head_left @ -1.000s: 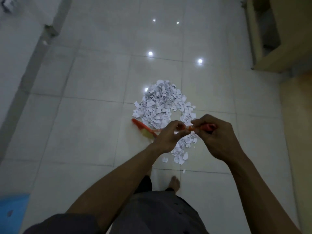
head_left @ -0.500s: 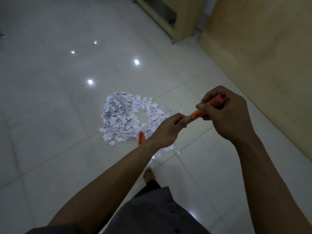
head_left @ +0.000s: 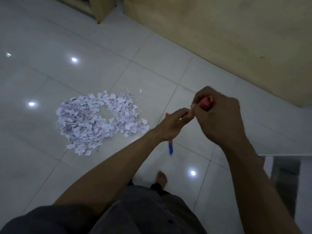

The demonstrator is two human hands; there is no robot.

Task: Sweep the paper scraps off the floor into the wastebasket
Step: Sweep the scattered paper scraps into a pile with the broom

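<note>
A heap of white paper scraps (head_left: 99, 121) lies on the pale tiled floor (head_left: 118, 53), with a bare gap near its middle. Both hands grip an orange broom handle (head_left: 206, 101). My right hand (head_left: 217, 115) wraps the handle's top end. My left hand (head_left: 172, 126) holds it just below. The broom's lower end (head_left: 170, 147), red and blue, shows under my left wrist, to the right of the heap and apart from it. No wastebasket is in view.
A tan wall (head_left: 236, 39) runs along the right. A wooden cabinet corner (head_left: 99, 7) stands at the top. A step or ledge edge (head_left: 285, 156) is at the lower right. My bare foot (head_left: 162, 177) is on the tiles below the hands.
The view has swung left to right, so the heap now sits left of my hands. The broom's head has come off the heap and now hangs right of it.
</note>
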